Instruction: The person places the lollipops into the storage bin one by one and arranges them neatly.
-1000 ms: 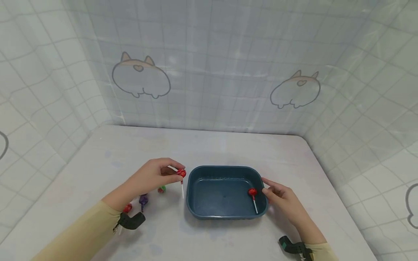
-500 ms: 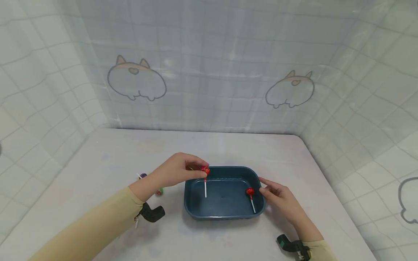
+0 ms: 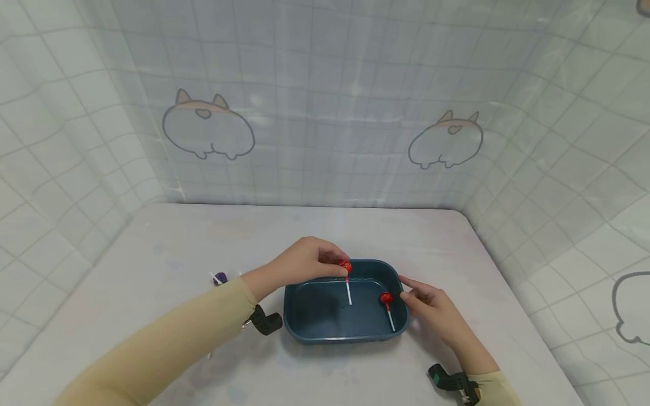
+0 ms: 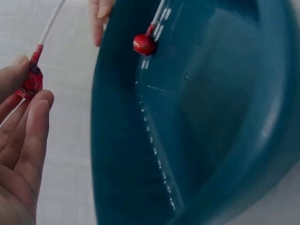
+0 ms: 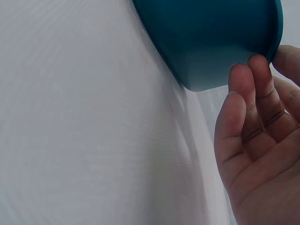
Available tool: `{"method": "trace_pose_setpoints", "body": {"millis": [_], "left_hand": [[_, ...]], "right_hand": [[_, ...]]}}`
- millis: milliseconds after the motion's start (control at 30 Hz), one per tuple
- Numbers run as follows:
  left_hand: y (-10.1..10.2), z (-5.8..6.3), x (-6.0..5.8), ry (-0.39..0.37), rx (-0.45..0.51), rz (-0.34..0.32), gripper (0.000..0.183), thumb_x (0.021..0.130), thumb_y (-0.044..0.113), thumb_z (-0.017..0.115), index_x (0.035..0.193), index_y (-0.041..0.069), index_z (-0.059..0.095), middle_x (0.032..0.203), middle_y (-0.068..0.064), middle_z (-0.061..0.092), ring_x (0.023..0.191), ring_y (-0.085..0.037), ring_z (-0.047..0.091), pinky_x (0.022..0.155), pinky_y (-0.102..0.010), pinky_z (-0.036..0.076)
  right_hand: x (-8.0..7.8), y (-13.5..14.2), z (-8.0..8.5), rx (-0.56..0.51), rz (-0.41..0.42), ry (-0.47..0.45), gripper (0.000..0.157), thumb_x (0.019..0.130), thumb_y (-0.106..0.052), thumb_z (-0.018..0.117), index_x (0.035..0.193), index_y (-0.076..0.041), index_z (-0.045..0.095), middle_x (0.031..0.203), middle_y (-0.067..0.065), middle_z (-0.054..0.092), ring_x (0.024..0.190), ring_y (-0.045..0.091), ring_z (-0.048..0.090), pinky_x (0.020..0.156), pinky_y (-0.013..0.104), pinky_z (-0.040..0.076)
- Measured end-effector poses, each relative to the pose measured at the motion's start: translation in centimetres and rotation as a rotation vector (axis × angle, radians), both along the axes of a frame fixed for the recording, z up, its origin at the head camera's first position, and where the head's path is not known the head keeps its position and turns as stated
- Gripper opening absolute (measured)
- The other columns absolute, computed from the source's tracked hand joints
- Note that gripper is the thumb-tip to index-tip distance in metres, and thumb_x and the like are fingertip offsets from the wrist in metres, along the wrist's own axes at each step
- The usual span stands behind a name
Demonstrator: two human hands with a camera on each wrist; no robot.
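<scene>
My left hand point(image 3: 322, 260) pinches a red-wrapped lollipop point(image 3: 346, 266) by its head between thumb and fingers, the white stick pointing down over the dark teal plastic tray point(image 3: 325, 340). In the left wrist view, thumb and fingertips meet at the lollipop's red wrapper point(image 4: 33, 80). A second red lollipop point(image 3: 386, 299) lies inside the tray near its right wall, stick toward the front. My right hand point(image 3: 431, 310) holds the tray's right rim, thumb at the top edge. In the right wrist view, its fingertips point(image 5: 242, 77) rest against the outer wall.
A purple-wrapped lollipop point(image 3: 220, 278) lies on the white table point(image 3: 167, 248) left of the tray. Part of another white stick point(image 3: 209, 356) shows beside the left sleeve point(image 3: 172, 338), which hides things there. A grid-patterned curtain point(image 3: 325, 113) encloses the back and sides.
My left hand has carried the red lollipop rightward from beside the tray to above it. The left sleeve now covers the candies on the left. My right hand stays at the rim.
</scene>
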State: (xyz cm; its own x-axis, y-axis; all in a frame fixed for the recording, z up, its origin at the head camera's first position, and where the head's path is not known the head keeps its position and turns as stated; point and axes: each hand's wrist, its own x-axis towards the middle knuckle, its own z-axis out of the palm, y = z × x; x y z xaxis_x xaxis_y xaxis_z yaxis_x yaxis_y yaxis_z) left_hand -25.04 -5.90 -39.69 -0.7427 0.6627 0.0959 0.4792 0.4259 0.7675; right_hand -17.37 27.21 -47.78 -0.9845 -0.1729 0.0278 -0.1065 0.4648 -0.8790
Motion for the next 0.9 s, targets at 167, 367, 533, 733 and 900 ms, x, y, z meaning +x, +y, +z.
{"method": "trace_pose_setpoints", "body": {"millis": [167, 367, 533, 733, 900], "left_hand": [[1.5, -0.5, -0.9, 0.015, -0.043, 0.004, 0.028, 0.086, 0.041, 0.077, 0.110, 0.026, 0.075, 0.093, 0.020, 0.070, 0.090, 0.001, 0.066, 0.082, -0.025, 0.053], [3.2, -0.6, -1.7, 0.024, -0.051, -0.036, 0.027, 0.086, 0.037, 0.078, 0.109, 0.022, 0.075, 0.093, 0.018, 0.071, 0.090, 0.002, 0.066, 0.084, -0.023, 0.052], [4.7, -0.5, -2.4, 0.050, -0.068, -0.089, 0.031, 0.086, 0.038, 0.078, 0.111, 0.020, 0.075, 0.095, 0.017, 0.071, 0.090, 0.003, 0.066, 0.085, -0.023, 0.052], [6.2, -0.5, -3.0, 0.055, -0.086, -0.098, 0.028, 0.086, 0.036, 0.079, 0.108, 0.019, 0.075, 0.092, 0.016, 0.071, 0.087, 0.002, 0.066, 0.082, -0.023, 0.053], [7.1, -1.1, -3.1, 0.033, -0.113, -0.132, 0.021, 0.085, 0.031, 0.081, 0.101, 0.019, 0.074, 0.087, 0.016, 0.070, 0.083, 0.002, 0.066, 0.078, -0.020, 0.052]], "right_hand": [[-0.1, 0.1, -0.1, -0.019, -0.005, -0.007, 0.047, 0.094, -0.039, 0.067, 0.137, -0.020, 0.059, 0.083, 0.007, 0.065, 0.074, 0.028, 0.061, 0.068, 0.035, 0.053], [-0.2, -0.1, -0.1, -0.022, -0.007, -0.021, 0.047, 0.096, -0.033, 0.067, 0.139, -0.016, 0.058, 0.084, 0.007, 0.065, 0.076, 0.033, 0.061, 0.069, 0.035, 0.053], [0.5, -0.8, 1.4, -0.010, -0.017, -0.031, 0.044, 0.098, -0.025, 0.065, 0.139, -0.011, 0.058, 0.081, 0.007, 0.064, 0.078, 0.039, 0.060, 0.069, 0.037, 0.053], [0.9, -1.0, 2.3, -0.022, 0.002, -0.021, 0.044, 0.098, -0.024, 0.065, 0.139, -0.008, 0.057, 0.082, 0.008, 0.064, 0.078, 0.041, 0.059, 0.070, 0.037, 0.053], [0.1, -0.1, 0.4, -0.038, 0.006, -0.013, 0.046, 0.098, -0.031, 0.065, 0.140, -0.015, 0.056, 0.084, 0.007, 0.065, 0.078, 0.037, 0.060, 0.069, 0.035, 0.052]]}}
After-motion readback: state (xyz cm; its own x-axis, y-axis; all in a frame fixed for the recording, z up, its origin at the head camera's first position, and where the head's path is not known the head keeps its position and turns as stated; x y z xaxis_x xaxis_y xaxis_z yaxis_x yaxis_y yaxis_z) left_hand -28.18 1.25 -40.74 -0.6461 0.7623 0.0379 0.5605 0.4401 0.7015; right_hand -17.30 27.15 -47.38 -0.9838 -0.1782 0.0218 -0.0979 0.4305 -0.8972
